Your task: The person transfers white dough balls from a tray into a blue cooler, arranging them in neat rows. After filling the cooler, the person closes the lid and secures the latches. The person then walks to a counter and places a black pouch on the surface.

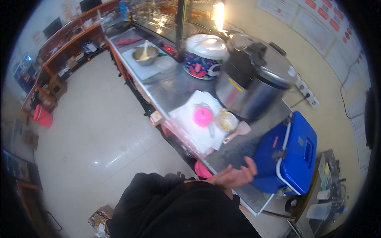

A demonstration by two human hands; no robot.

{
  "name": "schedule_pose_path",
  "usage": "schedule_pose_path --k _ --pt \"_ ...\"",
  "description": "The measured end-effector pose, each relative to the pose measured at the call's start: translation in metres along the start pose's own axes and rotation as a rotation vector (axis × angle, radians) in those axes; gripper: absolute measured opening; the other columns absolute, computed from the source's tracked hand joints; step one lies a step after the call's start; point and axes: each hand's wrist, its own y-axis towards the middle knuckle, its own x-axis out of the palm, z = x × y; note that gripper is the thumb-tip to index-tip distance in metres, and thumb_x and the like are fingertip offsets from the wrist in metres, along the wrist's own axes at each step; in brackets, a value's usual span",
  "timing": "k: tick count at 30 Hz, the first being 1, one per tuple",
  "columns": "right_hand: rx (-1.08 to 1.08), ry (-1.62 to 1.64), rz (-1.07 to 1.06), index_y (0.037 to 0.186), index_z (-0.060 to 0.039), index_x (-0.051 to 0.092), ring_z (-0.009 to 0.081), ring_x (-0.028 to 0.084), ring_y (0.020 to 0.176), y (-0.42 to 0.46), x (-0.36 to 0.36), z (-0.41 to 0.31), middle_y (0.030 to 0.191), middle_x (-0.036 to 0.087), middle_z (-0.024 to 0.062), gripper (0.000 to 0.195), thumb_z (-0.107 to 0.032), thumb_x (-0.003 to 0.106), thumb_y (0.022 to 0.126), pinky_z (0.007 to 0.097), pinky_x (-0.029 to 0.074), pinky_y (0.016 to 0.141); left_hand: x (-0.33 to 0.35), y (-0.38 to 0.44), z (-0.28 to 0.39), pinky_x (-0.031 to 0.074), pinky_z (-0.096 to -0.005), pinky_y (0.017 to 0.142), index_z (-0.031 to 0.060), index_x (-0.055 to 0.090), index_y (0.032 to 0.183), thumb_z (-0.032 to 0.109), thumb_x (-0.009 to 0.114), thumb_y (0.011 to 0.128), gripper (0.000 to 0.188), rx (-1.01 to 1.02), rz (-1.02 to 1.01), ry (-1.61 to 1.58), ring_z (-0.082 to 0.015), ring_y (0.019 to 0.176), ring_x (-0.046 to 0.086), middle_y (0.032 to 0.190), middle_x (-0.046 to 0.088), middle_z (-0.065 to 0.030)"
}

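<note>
My two hands are close together, blurred and partly overlapping, in front of my black top near the front edge of a steel-topped counter (256, 200). My left hand (215, 179) reaches in from the left, its fingers mostly hidden. The fingers of my right hand (240, 176) are bent and apart, with nothing visible in them. Just right of the hands stands a blue cooler box (297, 157), lid down. Beyond them, white paper sheets (184, 114) carry a bright pink lidded container (203, 116) and a white bowl (227, 120) with food residue. A pale pink rice paddle (239, 131) lies beside the bowl.
A large steel cooker (253, 77) and a floral rice cooker (204, 56) stand against the wall side. Farther along are a lit glass display warmer (157, 17) and a metal bowl (145, 55) holding a spoon. A power strip (308, 92) hangs on the wall. A cardboard box (102, 218) sits on the floor.
</note>
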Motion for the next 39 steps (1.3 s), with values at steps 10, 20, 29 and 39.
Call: schedule_pose_path --k 10,20,29,39 --pt "0.151 0.598 -0.733 0.108 -0.0021 0.054 0.0346 0.048 0.114 -0.055 0.149 -0.161 0.116 0.057 0.0164 0.028 -0.018 0.054 0.086 0.0447 0.036 0.096 -0.027 -0.164 0.115 0.007 -0.0432 0.115 0.0069 0.035 0.132 0.042 0.035 0.094 0.052 0.474 -0.228 -0.545 -0.0251 0.125 0.037 0.128 0.045 -0.0063" --pt "0.917 0.928 -1.645 0.145 -0.0101 0.03 0.0343 0.032 0.135 -0.185 0.243 -0.137 0.14 0.041 0.0186 0.061 -0.029 0.055 0.092 0.0527 0.024 0.109 -0.019 -0.275 0.272 0.016 -0.0506 0.112 0.0144 0.017 0.149 0.066 0.022 0.092 0.077 0.902 0.773 0.635 -0.0292 0.141 0.021 0.151 0.027 -0.0135" --pt "1.678 1.871 -1.272 0.148 -0.0152 0.014 0.0343 0.023 0.138 -0.173 0.453 -0.15 0.151 0.02 0.0167 0.074 -0.065 0.015 0.093 0.0523 0.023 0.11 -0.106 -0.275 0.434 0.01 -0.0525 0.112 0.0169 0.038 0.143 0.034 0.051 0.091 0.056 0.361 0.759 2.288 -0.0334 0.14 0.02 0.15 0.029 -0.0089" --pt "1.239 1.105 -1.386 0.129 -0.0081 0.049 0.0167 0.047 0.118 -0.122 0.701 -0.196 0.127 0.054 0.007 0.039 -0.028 0.05 0.096 0.0315 0.036 0.098 -0.312 -0.5 0.485 0.032 -0.0481 0.105 0.0049 0.051 0.13 0.041 0.055 0.089 0.054 0.11 1.773 1.553 -0.0384 0.124 0.044 0.129 0.053 -0.0194"
